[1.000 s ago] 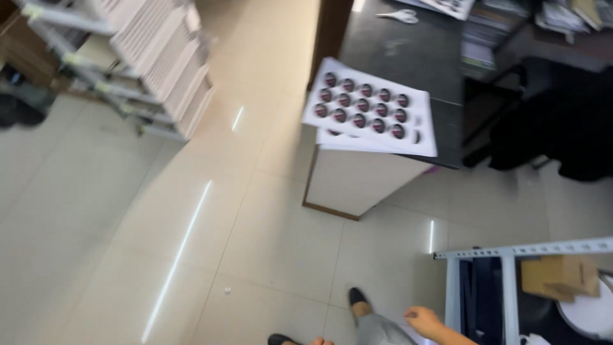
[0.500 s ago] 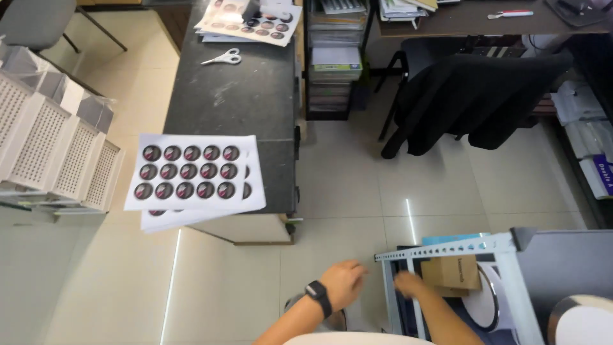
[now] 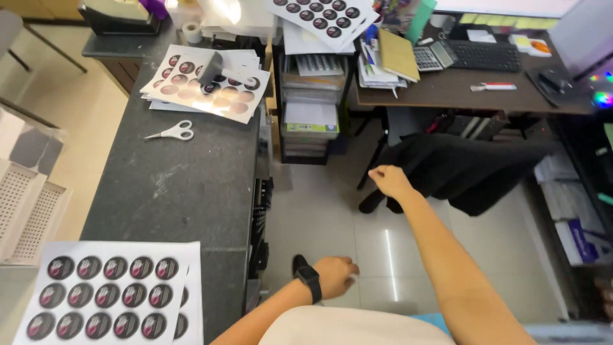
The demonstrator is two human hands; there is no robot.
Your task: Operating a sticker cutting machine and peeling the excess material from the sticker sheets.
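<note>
Your right hand (image 3: 389,181) was loosely curled and empty beside the black chair (image 3: 460,169). Your left hand (image 3: 337,276) was half-closed, holding nothing. The sticker sheets (image 3: 105,291), likely light and floppy, lay on the worktop (image 3: 185,185); best lifted by an edge.

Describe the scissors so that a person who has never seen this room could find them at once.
Look at the long dark counter on the left. The scissors lie alone on its bare top, just below the far stack of sticker sheets. They are the only tool there, with white handles and closed metal blades.
</note>
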